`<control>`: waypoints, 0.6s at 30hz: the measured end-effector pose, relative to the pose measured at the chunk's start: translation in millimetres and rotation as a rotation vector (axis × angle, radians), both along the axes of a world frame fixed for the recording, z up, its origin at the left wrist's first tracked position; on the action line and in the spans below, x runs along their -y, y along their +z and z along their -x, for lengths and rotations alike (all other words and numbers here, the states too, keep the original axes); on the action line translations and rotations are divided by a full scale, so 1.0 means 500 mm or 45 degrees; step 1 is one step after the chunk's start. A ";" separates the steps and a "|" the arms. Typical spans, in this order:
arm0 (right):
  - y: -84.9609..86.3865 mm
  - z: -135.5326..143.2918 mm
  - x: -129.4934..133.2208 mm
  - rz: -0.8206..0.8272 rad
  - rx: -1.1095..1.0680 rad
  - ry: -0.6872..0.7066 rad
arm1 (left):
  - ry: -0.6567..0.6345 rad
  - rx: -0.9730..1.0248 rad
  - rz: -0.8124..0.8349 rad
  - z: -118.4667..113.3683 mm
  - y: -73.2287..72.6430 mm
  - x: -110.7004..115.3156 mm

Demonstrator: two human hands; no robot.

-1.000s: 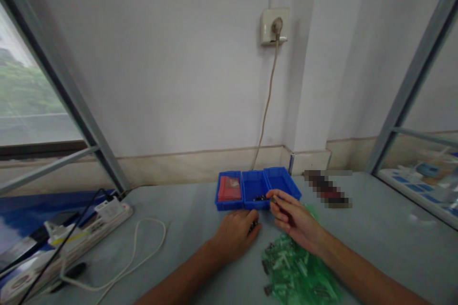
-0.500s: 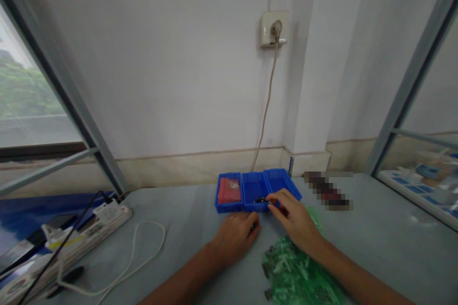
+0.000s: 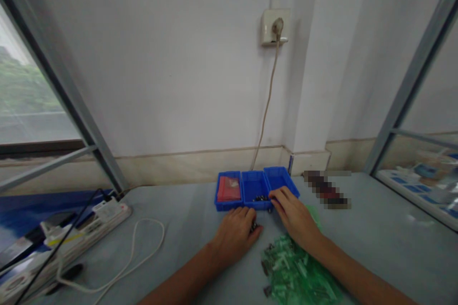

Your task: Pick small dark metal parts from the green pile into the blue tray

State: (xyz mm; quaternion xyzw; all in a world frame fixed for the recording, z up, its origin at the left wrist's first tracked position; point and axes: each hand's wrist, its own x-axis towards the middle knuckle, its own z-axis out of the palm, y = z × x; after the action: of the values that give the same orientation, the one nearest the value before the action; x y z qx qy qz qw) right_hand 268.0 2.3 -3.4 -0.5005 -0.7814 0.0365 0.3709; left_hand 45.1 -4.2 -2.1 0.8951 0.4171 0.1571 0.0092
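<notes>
My left hand [image 3: 236,229] rests on the table just in front of the blue bins, its fingers curled round small dark metal parts [image 3: 254,226] that show at the thumb. My right hand [image 3: 294,213] is at the front right corner of the middle blue bin [image 3: 253,181], fingers bent together; whatever may be between the fingertips is hidden. Several small dark metal parts [image 3: 260,198] lie in that bin. One small dark piece [image 3: 270,210] shows just under my right fingertips. Below my right wrist lies a green plastic bag [image 3: 298,269] with clear and metal pieces.
The left blue bin [image 3: 217,198] holds red packets [image 3: 229,188]; the right blue bin [image 3: 279,177] is partly behind my hand. A power strip [image 3: 103,219] and a white cable [image 3: 134,238] lie at the left. A blurred-out item [image 3: 327,190] lies at the right near the wall.
My right hand has drawn slightly back from over the middle bin, and a small dark piece now shows beneath its fingertips. The left hand has barely moved.
</notes>
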 end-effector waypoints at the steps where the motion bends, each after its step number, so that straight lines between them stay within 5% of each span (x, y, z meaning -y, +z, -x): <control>1: 0.001 0.001 0.001 -0.004 0.015 -0.003 | 0.011 0.000 -0.010 0.000 -0.001 0.000; 18: 0.030 0.029 0.046 0.141 0.216 0.279 | -0.173 0.092 0.112 0.009 -0.013 -0.014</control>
State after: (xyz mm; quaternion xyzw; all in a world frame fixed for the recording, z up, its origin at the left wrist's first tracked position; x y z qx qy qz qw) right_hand 253.5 -20.8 11.5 -0.4332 -0.8567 0.0774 0.2692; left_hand 40.7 2.7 -8.6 0.9139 0.3612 0.1698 0.0744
